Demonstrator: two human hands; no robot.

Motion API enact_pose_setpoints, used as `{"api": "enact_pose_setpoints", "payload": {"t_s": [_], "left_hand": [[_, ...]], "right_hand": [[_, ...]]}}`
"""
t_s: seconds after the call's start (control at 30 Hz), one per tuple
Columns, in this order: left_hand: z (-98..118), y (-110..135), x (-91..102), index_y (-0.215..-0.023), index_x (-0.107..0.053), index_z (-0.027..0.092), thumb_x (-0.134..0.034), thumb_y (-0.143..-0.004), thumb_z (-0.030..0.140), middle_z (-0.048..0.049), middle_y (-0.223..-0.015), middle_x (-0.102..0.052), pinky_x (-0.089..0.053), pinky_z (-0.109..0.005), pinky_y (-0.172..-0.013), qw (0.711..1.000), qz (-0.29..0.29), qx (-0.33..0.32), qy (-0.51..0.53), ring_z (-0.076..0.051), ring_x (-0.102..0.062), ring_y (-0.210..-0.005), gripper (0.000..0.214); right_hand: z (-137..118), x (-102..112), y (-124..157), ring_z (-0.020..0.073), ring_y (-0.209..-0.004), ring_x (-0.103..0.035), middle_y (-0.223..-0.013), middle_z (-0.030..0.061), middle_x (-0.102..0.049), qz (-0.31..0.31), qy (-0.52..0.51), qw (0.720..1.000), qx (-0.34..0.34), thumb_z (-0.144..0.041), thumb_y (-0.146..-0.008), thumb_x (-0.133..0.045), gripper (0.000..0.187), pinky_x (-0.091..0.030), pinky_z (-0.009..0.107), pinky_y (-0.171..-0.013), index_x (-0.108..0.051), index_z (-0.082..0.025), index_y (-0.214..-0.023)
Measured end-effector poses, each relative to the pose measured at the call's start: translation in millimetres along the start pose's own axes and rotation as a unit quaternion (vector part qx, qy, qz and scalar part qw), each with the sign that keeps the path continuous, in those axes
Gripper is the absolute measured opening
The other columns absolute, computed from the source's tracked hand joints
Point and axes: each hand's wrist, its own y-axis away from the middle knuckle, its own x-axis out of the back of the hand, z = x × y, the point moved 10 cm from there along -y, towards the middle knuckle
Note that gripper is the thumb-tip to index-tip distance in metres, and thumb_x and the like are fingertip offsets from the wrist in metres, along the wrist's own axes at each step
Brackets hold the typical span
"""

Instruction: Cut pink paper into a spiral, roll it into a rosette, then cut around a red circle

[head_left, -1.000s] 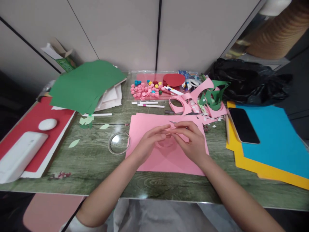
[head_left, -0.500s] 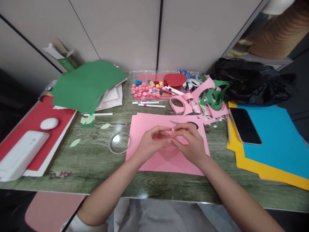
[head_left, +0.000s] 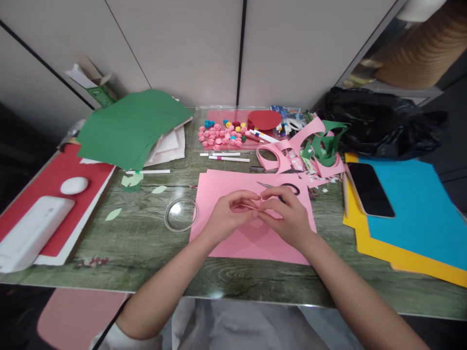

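Note:
Above a pink paper sheet (head_left: 226,245), my two hands meet at the fingertips. My left hand (head_left: 231,211) is curled round a thin strip of pink paper (head_left: 248,207), mostly hidden by the fingers. The thumb and fingers of my right hand (head_left: 286,216) pinch the same strip from the other side. Just behind my right hand lie scissors (head_left: 292,189) with black handles, blades pointing left. A roll of tape (head_left: 168,215) lies flat at the sheet's left edge.
Pink rolled paper pieces (head_left: 219,136) sit on a clear bag at the back. Paper scraps (head_left: 306,146) are heaped back right. A phone (head_left: 370,189) rests on blue and yellow sheets. Green paper (head_left: 127,126) and a white glue gun-like device (head_left: 40,231) are on the left.
My right fingers have shifted slightly, and more of the scissors' handles and the pink strip shows. My left hand stays nearly in place.

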Motion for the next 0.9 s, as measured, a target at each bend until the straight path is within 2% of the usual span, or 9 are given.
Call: {"api": "enact_pose_setpoints", "payload": {"t_s": [0.3,0.5,0.67,0.9], "left_hand": [[-10,0,-0.3,-0.09,-0.065,0.017,-0.07,-0.064,0.012,-0.0011,-0.079,-0.063,-0.049,-0.027,-0.067,0.997,0.007,0.051,0.059,-0.012,-0.058,-0.068,0.027],[-9,-3,5.0,-0.09,-0.067,0.017,-0.071,-0.065,0.014,-0.0018,-0.082,-0.065,-0.047,-0.023,-0.066,0.997,0.016,0.026,0.078,-0.011,-0.057,-0.071,0.025],[-8,-1,3.8,-0.092,-0.066,0.017,-0.07,-0.066,0.016,-0.002,-0.078,-0.065,-0.047,-0.026,-0.067,0.997,0.011,0.031,0.068,-0.013,-0.059,-0.07,0.026],[-5,-1,6.0,-0.099,-0.063,0.017,-0.071,-0.067,0.02,-0.0021,-0.078,-0.064,-0.05,-0.029,-0.068,0.998,0.024,0.029,0.042,-0.014,-0.061,-0.069,0.034]], "right_hand": [[-3,-1,0,0.0189,-0.085,-0.056,-0.09,0.0058,-0.06,-0.006,-0.015,1.0,0.005,-0.017,-0.08,-0.062,0.006,-0.049,0.038,-0.074,-0.06,-0.022,-0.077],[3,-5,2,0.0206,-0.09,-0.057,-0.094,0.0063,-0.059,-0.024,-0.02,0.999,-0.031,-0.013,-0.079,-0.059,0.013,-0.05,0.039,-0.078,-0.063,-0.024,-0.085],[4,-5,2,0.0205,-0.088,-0.058,-0.092,0.0061,-0.06,-0.018,-0.033,0.998,-0.049,-0.014,-0.079,-0.058,0.014,-0.05,0.04,-0.078,-0.065,-0.024,-0.087],[8,-11,4,0.0201,-0.094,-0.057,-0.097,0.0062,-0.058,-0.036,-0.06,0.995,-0.065,-0.013,-0.082,-0.056,0.024,-0.05,0.04,-0.08,-0.066,-0.028,-0.099]]}}
